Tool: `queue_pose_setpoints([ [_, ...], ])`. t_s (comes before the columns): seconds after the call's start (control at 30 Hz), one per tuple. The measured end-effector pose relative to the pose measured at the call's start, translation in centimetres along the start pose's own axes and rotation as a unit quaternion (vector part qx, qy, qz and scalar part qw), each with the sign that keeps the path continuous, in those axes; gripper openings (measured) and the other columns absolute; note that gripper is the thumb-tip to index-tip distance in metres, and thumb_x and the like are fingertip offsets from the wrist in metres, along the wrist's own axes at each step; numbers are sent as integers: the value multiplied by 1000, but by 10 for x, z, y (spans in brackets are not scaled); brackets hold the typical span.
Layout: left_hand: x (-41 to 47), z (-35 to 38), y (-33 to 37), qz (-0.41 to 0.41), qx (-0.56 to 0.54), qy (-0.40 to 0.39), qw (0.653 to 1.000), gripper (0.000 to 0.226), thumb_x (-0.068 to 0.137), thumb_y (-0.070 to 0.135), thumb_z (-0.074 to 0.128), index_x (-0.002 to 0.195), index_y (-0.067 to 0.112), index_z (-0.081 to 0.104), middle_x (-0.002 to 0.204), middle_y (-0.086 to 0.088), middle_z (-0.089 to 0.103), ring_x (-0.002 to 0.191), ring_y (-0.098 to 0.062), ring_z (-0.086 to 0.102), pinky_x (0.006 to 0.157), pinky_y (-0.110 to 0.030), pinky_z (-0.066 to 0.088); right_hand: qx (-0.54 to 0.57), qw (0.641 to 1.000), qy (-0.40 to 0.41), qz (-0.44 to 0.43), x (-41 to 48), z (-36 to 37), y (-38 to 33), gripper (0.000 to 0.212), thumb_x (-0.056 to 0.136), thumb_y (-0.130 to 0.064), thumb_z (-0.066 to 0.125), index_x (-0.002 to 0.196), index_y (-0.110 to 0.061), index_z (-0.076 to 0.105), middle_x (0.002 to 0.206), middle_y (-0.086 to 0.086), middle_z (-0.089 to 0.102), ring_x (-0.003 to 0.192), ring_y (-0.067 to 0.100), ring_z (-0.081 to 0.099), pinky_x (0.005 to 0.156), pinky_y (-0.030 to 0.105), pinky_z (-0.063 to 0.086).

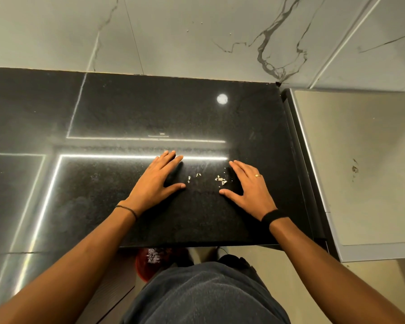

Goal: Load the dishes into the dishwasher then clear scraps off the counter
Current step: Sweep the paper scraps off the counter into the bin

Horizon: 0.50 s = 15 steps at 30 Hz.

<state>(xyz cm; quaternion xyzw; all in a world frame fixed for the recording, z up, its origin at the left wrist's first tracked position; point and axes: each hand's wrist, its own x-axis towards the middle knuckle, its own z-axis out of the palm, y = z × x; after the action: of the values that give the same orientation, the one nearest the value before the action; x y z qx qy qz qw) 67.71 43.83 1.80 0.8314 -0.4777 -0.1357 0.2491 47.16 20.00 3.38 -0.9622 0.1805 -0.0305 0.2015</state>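
The scrap-clearing step looks to be in hand: the left hand (pixel 157 183) and right hand (pixel 248 188) lie flat on the black worktop (pixel 150 108), fingers straight and thumbs out, flanking pale scraps (pixel 220 180). The next move is probably to sweep them to the near edge. A red container (pixel 142 267) sits below that edge, partly hidden, and already holds pale bits.

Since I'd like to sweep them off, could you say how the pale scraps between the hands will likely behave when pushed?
The scraps look thin and flaky, so probably very light, sliding easily on the glossy counter. Being small separate bits, they may scatter rather than move together; the flat left hand and right hand either side could herd them.
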Motion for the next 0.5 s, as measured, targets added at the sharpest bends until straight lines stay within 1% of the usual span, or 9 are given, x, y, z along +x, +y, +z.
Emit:
queue_pose_setpoints([
  [0.13, 16, 4, 5, -21, -18, 7, 1000, 83, 87, 52, 69, 156, 28, 29, 164, -3, 25, 154, -22, 11, 126, -45, 13, -4, 999, 29, 24, 16, 4, -9, 74, 88, -62, 59, 149, -24, 39, 145, -4, 42, 131, 20, 36, 103, 40, 37],
  [0.2, 25, 3, 8, -33, -36, -2, 999, 85, 83, 53, 73, 155, 29, 32, 164, -3, 25, 154, -22, 12, 126, -46, 11, -1, 999, 34, 22, 24, 6, -13, 70, 88, -58, 62, 146, -24, 43, 141, -4, 45, 127, 21, 38, 101, 39, 39],
  [0.27, 31, 1, 8, -41, -49, -14, 998, 84, 80, 52, 77, 151, 29, 40, 163, -3, 27, 154, -23, 12, 126, -45, 10, 8, 999, 33, 7, 27, 6, -16, 63, 89, -52, 65, 142, -21, 49, 136, -2, 48, 124, 21, 42, 102, 39, 43],
  [0.33, 35, -2, 8, -30, -49, -22, 998, 76, 78, 49, 80, 145, 29, 49, 160, -3, 34, 152, -24, 17, 125, -44, 15, 10, 999, 30, -36, 28, 6, -18, 54, 92, -42, 65, 139, -18, 53, 135, 0, 51, 123, 22, 46, 103, 41, 45],
  [0.4, 40, -4, 14, 1, -49, -29, 998, 68, 78, 41, 82, 140, 29, 57, 154, -1, 44, 149, -24, 26, 122, -40, 23, -7, 993, 24, -112, 30, 7, -20, 45, 95, -32, 62, 136, -14, 56, 135, 3, 54, 123, 24, 50, 103, 43, 45],
  [0.47, 48, -4, 25, 50, -41, -42, 997, 57, 81, 32, 81, 135, 26, 63, 145, 1, 55, 141, -22, 38, 118, -31, 27, -29, 983, 4, -182, 30, 11, -21, 37, 96, -20, 60, 132, -11, 61, 135, 8, 57, 124, 27, 53, 104, 42, 46],
  [0.5, 52, -2, 31, 76, -32, -55, 995, 52, 83, 27, 80, 133, 26, 65, 141, 1, 59, 136, -21, 43, 114, -25, 27, -42, 978, -2, -204, 30, 12, -21, 34, 95, -16, 59, 129, -10, 63, 134, 10, 59, 124, 28, 55, 103, 42, 48],
])
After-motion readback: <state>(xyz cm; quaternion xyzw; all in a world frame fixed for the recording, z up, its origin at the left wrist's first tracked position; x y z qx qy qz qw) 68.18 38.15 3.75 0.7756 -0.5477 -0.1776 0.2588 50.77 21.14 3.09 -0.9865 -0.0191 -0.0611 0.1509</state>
